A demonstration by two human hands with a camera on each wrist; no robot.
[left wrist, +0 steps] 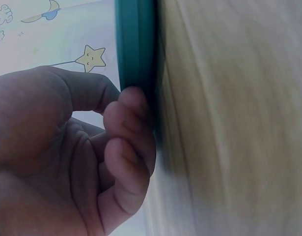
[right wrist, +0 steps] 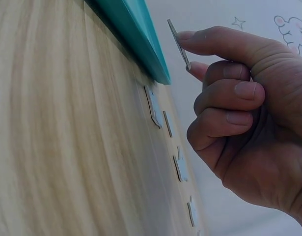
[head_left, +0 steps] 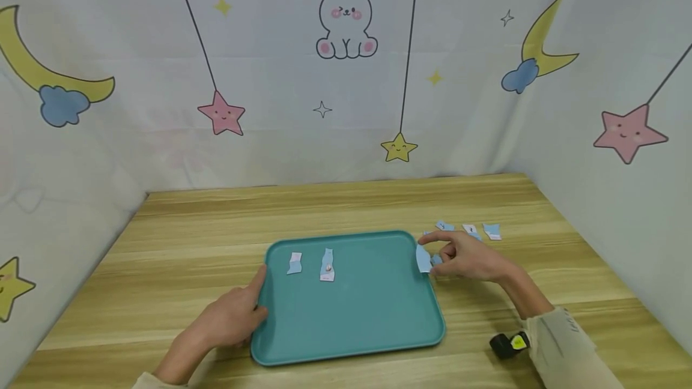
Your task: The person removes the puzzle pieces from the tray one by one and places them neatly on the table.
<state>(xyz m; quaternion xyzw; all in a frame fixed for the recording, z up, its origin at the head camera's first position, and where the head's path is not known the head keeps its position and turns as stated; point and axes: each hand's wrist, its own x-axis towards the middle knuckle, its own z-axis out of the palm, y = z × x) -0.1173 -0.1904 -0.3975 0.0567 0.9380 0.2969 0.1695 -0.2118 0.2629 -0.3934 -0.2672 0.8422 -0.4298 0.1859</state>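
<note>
My right hand (head_left: 470,257) pinches a flat light-blue puzzle piece (head_left: 423,259) between thumb and index finger, over the right rim of a teal tray (head_left: 351,311). In the right wrist view the piece (right wrist: 179,44) appears edge-on, with the other fingers curled toward the palm. My left hand (head_left: 232,317) grips the tray's left edge. Its curled fingertips touch the teal rim (left wrist: 136,44) in the left wrist view. Inside the tray, near its upper left, lie a small blue-and-white piece (head_left: 294,263) and a taller piece (head_left: 327,266) with a small figure on it.
Several more blue-and-white pieces, among them one at the far right (head_left: 492,231), lie on the wooden table (head_left: 216,215) beyond and beside my right hand. A black object with a yellow label (head_left: 505,346) is by the right sleeve. Patterned white curtains (head_left: 292,155) border the table.
</note>
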